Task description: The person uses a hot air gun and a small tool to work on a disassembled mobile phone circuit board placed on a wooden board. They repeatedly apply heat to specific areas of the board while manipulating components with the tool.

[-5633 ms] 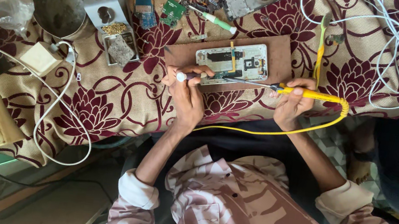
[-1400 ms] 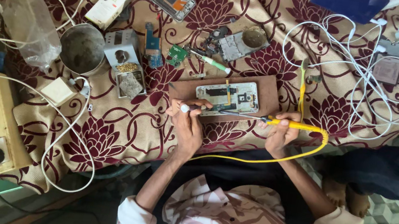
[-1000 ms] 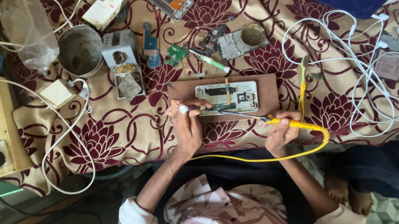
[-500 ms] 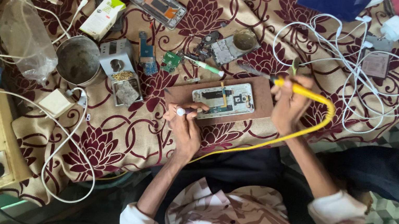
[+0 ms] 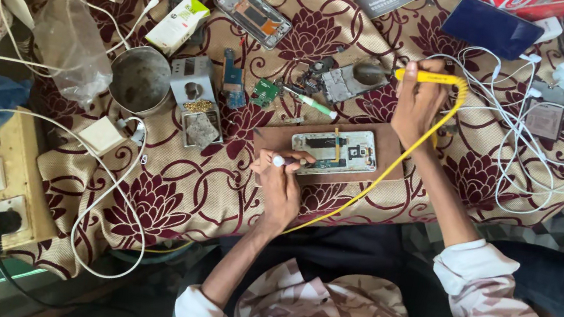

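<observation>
Right hand [image 5: 418, 106] grips yellow soldering iron [image 5: 428, 77] at the far small tin [image 5: 367, 72]; left hand [image 5: 281, 181] pinches a white-tipped tool [image 5: 280, 160] at the opened phone [image 5: 334, 151] on the brown board's [image 5: 274, 139] near-left edge; clutter crowds around.

We see a tan cloth [image 5: 217, 193] patterned with maroon flowers, a yellow-handled soldering iron [image 5: 432, 78] with yellow cord, white cables [image 5: 521, 153], and a brown board [image 5: 277, 139].

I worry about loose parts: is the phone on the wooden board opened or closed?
Opened: the white phone shows its bare inside parts.
</observation>
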Available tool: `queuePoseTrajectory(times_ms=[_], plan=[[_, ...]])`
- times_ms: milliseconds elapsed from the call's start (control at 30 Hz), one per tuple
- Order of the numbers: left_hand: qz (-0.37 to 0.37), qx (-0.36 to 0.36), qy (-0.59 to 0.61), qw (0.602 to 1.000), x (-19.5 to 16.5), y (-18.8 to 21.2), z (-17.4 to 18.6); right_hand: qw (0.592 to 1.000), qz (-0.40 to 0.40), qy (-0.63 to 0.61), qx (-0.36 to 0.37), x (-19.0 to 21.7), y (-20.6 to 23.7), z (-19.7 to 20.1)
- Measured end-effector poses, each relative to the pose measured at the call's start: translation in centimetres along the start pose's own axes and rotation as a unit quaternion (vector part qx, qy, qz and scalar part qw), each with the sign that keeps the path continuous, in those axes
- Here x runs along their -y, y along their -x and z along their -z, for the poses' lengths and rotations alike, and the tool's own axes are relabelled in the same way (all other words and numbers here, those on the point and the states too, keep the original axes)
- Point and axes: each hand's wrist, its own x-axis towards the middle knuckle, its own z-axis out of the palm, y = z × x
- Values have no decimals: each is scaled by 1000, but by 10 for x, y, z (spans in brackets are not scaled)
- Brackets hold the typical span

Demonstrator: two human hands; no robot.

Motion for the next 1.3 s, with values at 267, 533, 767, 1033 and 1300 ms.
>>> queuePoseTrajectory(times_ms=[267, 533, 767, 1033, 1300], plan=[[-34, 10, -24, 999, -2, -1, 1, 984, 120, 121, -47, 8, -9, 15], [-23, 18, -7, 1000, 2, 0, -3, 984, 127, 116, -35, 21, -24, 4], [-54, 2, -41, 998, -6, -7, 0, 995, 43, -3, -86, 12, -15, -2], [-48, 9, -42, 998, -5, -1, 4, 951, -82, -285, -81, -2, 46, 47], [21, -87, 124, 988, 14, 9, -4, 892, -147, -424, -55, 11, 132, 71]])
